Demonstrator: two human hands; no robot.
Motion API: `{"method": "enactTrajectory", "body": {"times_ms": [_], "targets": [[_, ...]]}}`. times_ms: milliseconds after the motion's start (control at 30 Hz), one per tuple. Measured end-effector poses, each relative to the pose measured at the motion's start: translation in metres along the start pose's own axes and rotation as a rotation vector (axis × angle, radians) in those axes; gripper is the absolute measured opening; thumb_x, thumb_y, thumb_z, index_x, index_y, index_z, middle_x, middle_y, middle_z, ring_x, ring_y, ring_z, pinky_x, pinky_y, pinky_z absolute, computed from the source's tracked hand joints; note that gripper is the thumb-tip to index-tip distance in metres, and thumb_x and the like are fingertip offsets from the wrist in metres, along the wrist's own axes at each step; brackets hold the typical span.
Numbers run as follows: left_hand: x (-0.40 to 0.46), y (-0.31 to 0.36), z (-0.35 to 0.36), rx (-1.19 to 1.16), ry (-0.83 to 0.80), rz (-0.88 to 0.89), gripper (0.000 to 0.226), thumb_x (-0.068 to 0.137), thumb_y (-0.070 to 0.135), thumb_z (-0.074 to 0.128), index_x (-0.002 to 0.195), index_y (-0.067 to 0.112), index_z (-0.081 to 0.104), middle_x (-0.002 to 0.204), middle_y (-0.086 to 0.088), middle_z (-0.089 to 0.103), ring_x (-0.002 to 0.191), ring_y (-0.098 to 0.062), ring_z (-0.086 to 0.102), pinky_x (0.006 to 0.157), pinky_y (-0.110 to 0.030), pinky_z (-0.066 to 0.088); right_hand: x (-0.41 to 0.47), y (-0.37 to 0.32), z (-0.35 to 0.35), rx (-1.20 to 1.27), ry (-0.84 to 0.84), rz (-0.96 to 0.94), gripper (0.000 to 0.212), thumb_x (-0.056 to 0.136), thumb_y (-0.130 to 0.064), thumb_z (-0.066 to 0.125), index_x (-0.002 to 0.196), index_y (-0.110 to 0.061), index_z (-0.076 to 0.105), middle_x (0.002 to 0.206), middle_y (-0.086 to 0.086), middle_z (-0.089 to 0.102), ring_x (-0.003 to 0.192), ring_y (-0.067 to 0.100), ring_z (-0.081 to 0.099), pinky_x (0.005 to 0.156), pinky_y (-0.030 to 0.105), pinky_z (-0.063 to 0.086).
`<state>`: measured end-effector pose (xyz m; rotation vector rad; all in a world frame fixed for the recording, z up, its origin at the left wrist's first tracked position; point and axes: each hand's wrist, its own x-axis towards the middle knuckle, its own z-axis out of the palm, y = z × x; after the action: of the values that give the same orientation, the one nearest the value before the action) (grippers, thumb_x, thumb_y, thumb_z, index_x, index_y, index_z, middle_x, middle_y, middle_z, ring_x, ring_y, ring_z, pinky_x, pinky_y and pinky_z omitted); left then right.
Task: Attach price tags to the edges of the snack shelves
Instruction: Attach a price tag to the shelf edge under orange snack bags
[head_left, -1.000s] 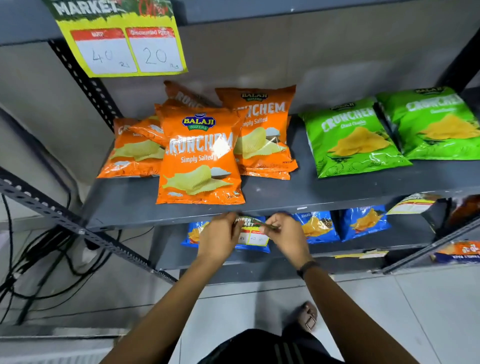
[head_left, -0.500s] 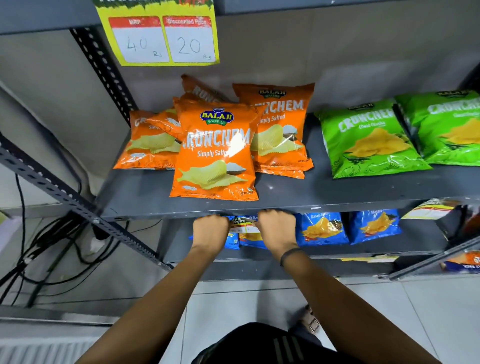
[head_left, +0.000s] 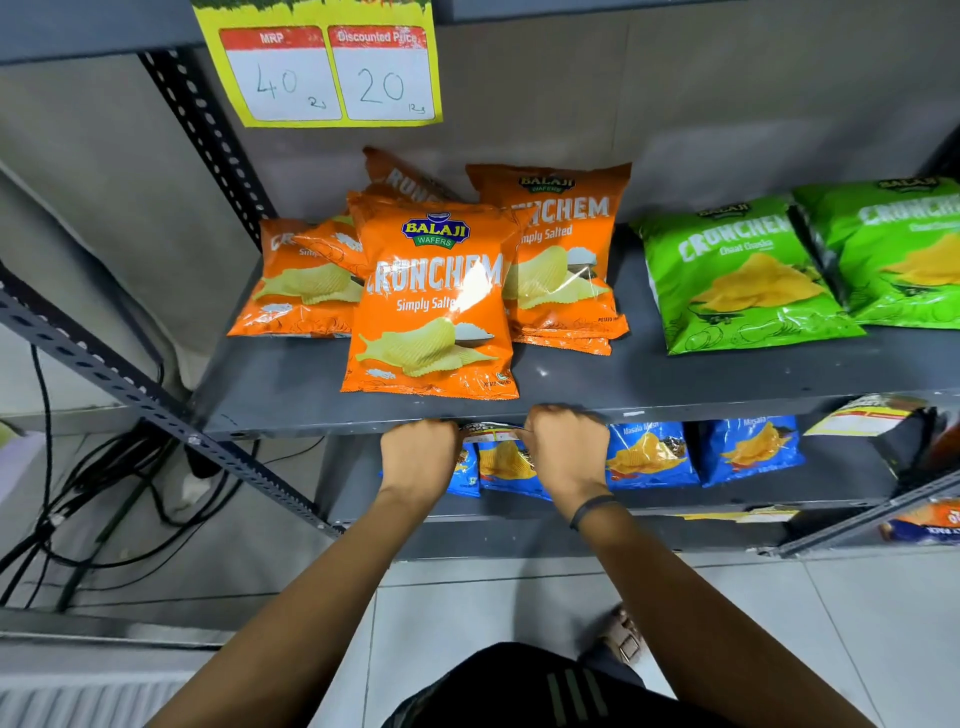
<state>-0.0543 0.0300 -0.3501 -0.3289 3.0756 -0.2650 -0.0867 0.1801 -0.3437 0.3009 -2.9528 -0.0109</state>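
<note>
A price tag (head_left: 493, 430), yellow and red with white boxes, is pressed against the front edge of the grey middle shelf (head_left: 727, 402), just below several orange chip bags (head_left: 431, 312). My left hand (head_left: 420, 453) holds the tag's left end and my right hand (head_left: 566, 447) holds its right end, fingers curled against the shelf lip. Only the tag's top strip shows between my hands. Another price tag (head_left: 332, 73), marked 40 and 20, hangs from the shelf above.
Green chip bags (head_left: 743, 275) lie on the right of the middle shelf. Blue chip bags (head_left: 649, 454) fill the lower shelf, where another tag (head_left: 867, 415) sits at the right. A slotted metal upright (head_left: 104, 364) and black cables (head_left: 93, 493) are at the left.
Both hands rose with the tag from in front of the lower shelf to the middle shelf's front edge. The view has shifted slightly left.
</note>
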Motion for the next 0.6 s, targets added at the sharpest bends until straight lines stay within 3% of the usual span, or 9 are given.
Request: {"method": "enactTrajectory", "body": {"times_ms": [100,233,333,500,600], "targets": [[0.002,-0.001,-0.004,-0.037,0.061,0.006,0.011,0.083,0.020,0.066,0.073,0.016,0.067,0.067,-0.003,0.072,0.063,-0.024,0.067,0.052,-0.021,0.036,0.001,0.003,-0.001,0.085,0.019,-0.061,0.025,0.069,-0.034,0.077,0.061,-0.014,0.065,0.057,0.005,0.069,0.053,0.025,0.064,0.049,0.021,0.035],[0.000,-0.003,-0.008,-0.070,0.227,0.080,0.021,0.082,0.035,0.067,0.089,0.015,0.066,0.088,-0.005,0.070,0.087,-0.028,0.062,0.064,-0.031,0.045,0.008,0.005,-0.001,0.188,0.020,-0.116,0.032,0.079,-0.042,0.068,0.070,-0.011,0.065,0.066,0.010,0.071,0.062,0.030,0.065,0.054,0.026,0.034],[-0.005,0.000,-0.015,-0.051,0.350,0.128,0.037,0.069,0.040,0.078,0.085,0.011,0.061,0.082,-0.007,0.069,0.077,-0.029,0.061,0.061,-0.034,0.047,0.008,0.006,-0.001,0.170,0.008,-0.107,0.033,0.076,-0.043,0.070,0.066,-0.012,0.064,0.063,0.009,0.070,0.059,0.029,0.065,0.053,0.025,0.033],[0.002,0.014,-0.028,-0.048,0.397,0.225,0.026,0.062,0.019,0.083,0.078,0.013,0.062,0.075,-0.005,0.069,0.073,-0.028,0.062,0.061,-0.031,0.048,0.003,0.006,0.000,0.162,0.028,-0.093,0.030,0.075,-0.042,0.072,0.068,-0.014,0.063,0.065,0.008,0.071,0.061,0.029,0.065,0.054,0.027,0.046],[0.005,0.021,-0.036,-0.001,0.365,0.198,0.025,0.055,0.010,0.082,0.072,0.016,0.064,0.070,-0.001,0.070,0.069,-0.025,0.063,0.058,-0.027,0.047,0.000,0.011,-0.002,0.186,0.064,-0.093,0.029,0.075,-0.041,0.072,0.069,-0.015,0.062,0.066,0.008,0.070,0.062,0.029,0.065,0.052,0.025,0.038]]}}
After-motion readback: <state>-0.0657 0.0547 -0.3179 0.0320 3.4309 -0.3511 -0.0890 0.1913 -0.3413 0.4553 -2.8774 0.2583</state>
